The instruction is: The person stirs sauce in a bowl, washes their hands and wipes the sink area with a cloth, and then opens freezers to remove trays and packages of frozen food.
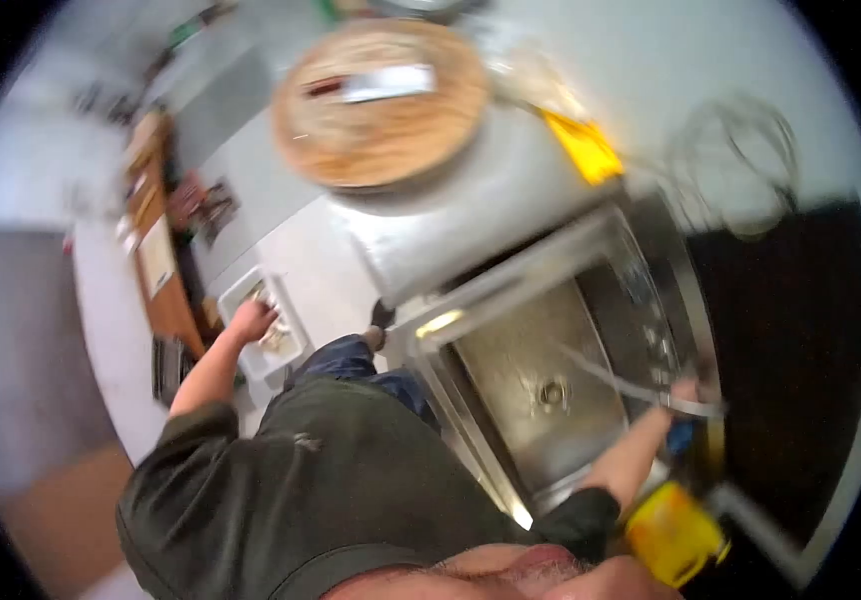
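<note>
My right hand (686,391) reaches over the far side of a steel sink (551,345). Its blurred fingers close around the tap (636,388), whose thin spout points over the basin. Something blue (682,434) lies just below that wrist. On the other side, my left hand (253,320) is down by a white tub (294,328) with pale pieces inside. Those fingers are curled, and what they hold, if anything, is hidden. Whether the hand touches the tub or only hangs above it, I cannot tell.
Beyond the sink, a cleaver (389,83) lies on a round wooden chopping board (301,130) on a steel surface (491,190). Near it is a yellow cloth-like item (583,145). A yellow container (678,533) stands by the right arm. A coiled hose (791,150) hangs at right.
</note>
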`<move>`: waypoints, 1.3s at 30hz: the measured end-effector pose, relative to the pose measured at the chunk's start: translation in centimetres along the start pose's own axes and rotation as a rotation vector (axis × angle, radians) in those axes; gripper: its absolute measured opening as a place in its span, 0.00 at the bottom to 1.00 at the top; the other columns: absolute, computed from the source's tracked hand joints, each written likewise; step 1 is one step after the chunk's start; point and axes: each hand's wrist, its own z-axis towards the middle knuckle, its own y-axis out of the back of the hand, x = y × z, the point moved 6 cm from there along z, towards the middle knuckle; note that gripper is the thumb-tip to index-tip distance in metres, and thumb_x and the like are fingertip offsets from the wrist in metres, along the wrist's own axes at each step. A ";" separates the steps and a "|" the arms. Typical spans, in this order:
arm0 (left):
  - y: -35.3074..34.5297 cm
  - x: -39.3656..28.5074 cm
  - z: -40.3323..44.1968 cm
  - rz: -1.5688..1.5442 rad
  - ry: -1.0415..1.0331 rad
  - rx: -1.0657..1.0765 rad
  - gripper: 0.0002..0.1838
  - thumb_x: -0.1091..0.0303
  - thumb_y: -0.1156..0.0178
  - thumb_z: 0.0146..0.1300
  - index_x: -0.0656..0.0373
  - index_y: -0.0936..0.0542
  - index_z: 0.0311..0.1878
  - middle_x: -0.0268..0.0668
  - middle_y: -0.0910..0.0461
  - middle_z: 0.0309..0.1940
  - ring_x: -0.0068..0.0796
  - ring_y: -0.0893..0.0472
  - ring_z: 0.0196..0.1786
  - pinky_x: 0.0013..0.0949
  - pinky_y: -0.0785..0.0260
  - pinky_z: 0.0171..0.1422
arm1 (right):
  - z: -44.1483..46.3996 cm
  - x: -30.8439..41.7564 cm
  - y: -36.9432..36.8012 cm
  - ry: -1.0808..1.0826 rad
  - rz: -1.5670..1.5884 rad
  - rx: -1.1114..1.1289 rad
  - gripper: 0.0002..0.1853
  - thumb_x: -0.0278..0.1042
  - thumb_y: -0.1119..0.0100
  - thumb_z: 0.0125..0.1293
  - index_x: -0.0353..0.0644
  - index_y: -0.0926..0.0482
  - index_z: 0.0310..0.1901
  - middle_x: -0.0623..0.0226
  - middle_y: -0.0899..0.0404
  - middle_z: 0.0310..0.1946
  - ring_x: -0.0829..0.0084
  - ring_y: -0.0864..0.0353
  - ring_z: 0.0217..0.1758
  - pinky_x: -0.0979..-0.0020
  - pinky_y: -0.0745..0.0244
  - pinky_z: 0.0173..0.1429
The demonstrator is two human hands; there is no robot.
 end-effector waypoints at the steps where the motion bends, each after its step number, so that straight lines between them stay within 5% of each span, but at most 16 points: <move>1: 0.8 -0.2 -1.4 -0.050 0.016 -0.076 0.19 0.55 0.44 0.60 0.65 0.18 0.37 0.55 0.19 0.35 0.53 0.20 0.41 0.46 0.29 0.48 | 0.0 0.6 0.1 0.056 -0.051 -0.019 0.24 0.44 0.45 0.67 0.34 0.29 0.57 0.58 0.25 0.55 0.62 0.24 0.54 0.62 0.27 0.57; 5: 1.1 1.5 -1.5 -0.120 0.060 -0.046 0.19 0.56 0.42 0.62 0.66 0.19 0.40 0.52 0.18 0.37 0.50 0.20 0.43 0.45 0.28 0.49 | -0.1 0.7 3.0 0.138 -0.219 -0.162 0.19 0.41 0.52 0.71 0.32 0.25 0.51 0.58 0.22 0.50 0.64 0.22 0.49 0.64 0.26 0.54; 8: 0.7 5.6 -0.3 -0.209 0.076 -0.127 0.19 0.55 0.43 0.60 0.64 0.18 0.39 0.54 0.19 0.36 0.51 0.19 0.43 0.43 0.28 0.49 | -1.5 0.1 4.0 -0.124 0.004 -0.108 0.25 0.46 0.45 0.67 0.32 0.30 0.57 0.55 0.23 0.52 0.59 0.23 0.52 0.58 0.27 0.55; 9: 0.6 6.9 0.1 -0.229 0.114 -0.119 0.19 0.55 0.42 0.60 0.64 0.17 0.38 0.54 0.19 0.36 0.51 0.19 0.43 0.43 0.28 0.49 | -5.0 1.0 4.9 -0.173 0.340 -0.124 0.26 0.46 0.44 0.67 0.33 0.30 0.58 0.54 0.23 0.51 0.58 0.23 0.51 0.56 0.28 0.55; 12: -0.2 12.0 1.8 -0.296 0.197 -0.146 0.18 0.56 0.42 0.60 0.64 0.17 0.31 0.54 0.19 0.34 0.49 0.19 0.42 0.43 0.28 0.49 | -14.6 1.4 3.4 -0.066 -0.178 -0.048 0.23 0.46 0.46 0.67 0.34 0.28 0.53 0.53 0.22 0.48 0.57 0.22 0.49 0.55 0.27 0.52; 16: -1.0 19.4 3.7 -0.389 0.271 -0.017 0.19 0.55 0.44 0.60 0.65 0.18 0.36 0.53 0.19 0.36 0.50 0.20 0.42 0.44 0.28 0.50 | -27.3 3.5 0.3 0.005 -0.692 0.209 0.20 0.45 0.48 0.67 0.34 0.25 0.48 0.52 0.21 0.45 0.55 0.21 0.46 0.54 0.26 0.49; 22: 1.5 33.4 11.8 -0.609 0.296 -0.141 0.20 0.54 0.42 0.57 0.67 0.19 0.32 0.52 0.18 0.30 0.51 0.19 0.36 0.43 0.28 0.47 | -34.5 17.0 -6.8 0.149 -0.894 0.281 0.19 0.45 0.52 0.66 0.35 0.20 0.39 0.51 0.19 0.40 0.53 0.19 0.42 0.52 0.25 0.44; 24: 7.0 38.3 13.7 -0.986 0.390 -0.355 0.20 0.55 0.42 0.57 0.66 0.18 0.32 0.52 0.18 0.30 0.51 0.19 0.36 0.42 0.27 0.46 | -35.6 25.1 -11.8 0.232 -0.889 0.226 0.19 0.45 0.53 0.66 0.36 0.19 0.36 0.50 0.18 0.39 0.52 0.19 0.41 0.52 0.25 0.42; 28: 12.6 42.0 18.6 -0.681 0.359 -0.448 0.18 0.57 0.44 0.62 0.66 0.19 0.36 0.45 0.17 0.29 0.38 0.19 0.34 0.39 0.28 0.42 | -40.3 43.3 -28.9 0.448 -0.784 0.069 0.23 0.52 0.53 0.65 0.39 0.20 0.45 0.50 0.20 0.46 0.47 0.22 0.48 0.52 0.26 0.50; 29: 13.6 41.8 19.7 -0.707 0.351 -0.438 0.18 0.56 0.44 0.60 0.65 0.19 0.36 0.47 0.18 0.30 0.41 0.18 0.36 0.39 0.28 0.43 | -42.3 47.2 -33.7 0.668 -0.559 0.134 0.27 0.54 0.49 0.63 0.36 0.24 0.52 0.47 0.23 0.51 0.47 0.25 0.54 0.54 0.30 0.56; 32: 18.5 40.6 24.1 -0.763 0.306 -0.400 0.20 0.53 0.42 0.58 0.64 0.18 0.37 0.50 0.18 0.33 0.47 0.18 0.40 0.41 0.28 0.46 | -51.1 60.1 -47.2 0.792 -0.387 0.387 0.33 0.48 0.40 0.61 0.31 0.31 0.60 0.43 0.30 0.59 0.51 0.32 0.64 0.59 0.37 0.66; 33: 19.6 40.5 26.1 -0.771 0.269 -0.354 0.20 0.53 0.42 0.59 0.64 0.18 0.38 0.50 0.18 0.34 0.47 0.18 0.40 0.41 0.28 0.46 | -54.7 64.4 -50.4 0.869 -0.154 0.629 0.35 0.45 0.36 0.59 0.26 0.33 0.60 0.41 0.28 0.56 0.50 0.29 0.61 0.61 0.34 0.64; 34: 20.4 40.6 27.5 -0.771 0.231 -0.290 0.20 0.53 0.42 0.60 0.64 0.19 0.39 0.49 0.18 0.34 0.47 0.18 0.41 0.40 0.28 0.46 | -55.6 66.5 -55.1 1.042 -0.166 0.495 0.35 0.44 0.36 0.59 0.25 0.35 0.60 0.44 0.27 0.55 0.55 0.27 0.60 0.63 0.34 0.63; 36: 25.3 42.4 28.6 -0.778 0.204 -0.373 0.19 0.54 0.42 0.61 0.64 0.19 0.40 0.48 0.18 0.33 0.44 0.18 0.39 0.39 0.28 0.45 | -60.7 72.5 -61.6 0.865 0.099 0.982 0.35 0.40 0.35 0.60 0.24 0.38 0.60 0.48 0.25 0.55 0.63 0.23 0.56 0.69 0.31 0.59; 37: 27.8 43.0 29.4 -0.783 0.188 -0.418 0.19 0.54 0.42 0.62 0.64 0.19 0.41 0.47 0.18 0.33 0.43 0.18 0.38 0.38 0.28 0.45 | -59.0 72.7 -67.9 1.045 0.017 0.758 0.34 0.39 0.35 0.59 0.24 0.37 0.59 0.49 0.25 0.54 0.64 0.23 0.56 0.69 0.31 0.59; 39: 30.2 46.8 29.4 -0.911 0.323 -0.561 0.17 0.59 0.42 0.63 0.66 0.20 0.40 0.41 0.18 0.28 0.26 0.21 0.32 0.30 0.30 0.38 | -61.7 76.7 -73.0 0.949 -0.018 0.838 0.38 0.42 0.33 0.56 0.25 0.37 0.61 0.45 0.27 0.56 0.58 0.24 0.58 0.66 0.32 0.62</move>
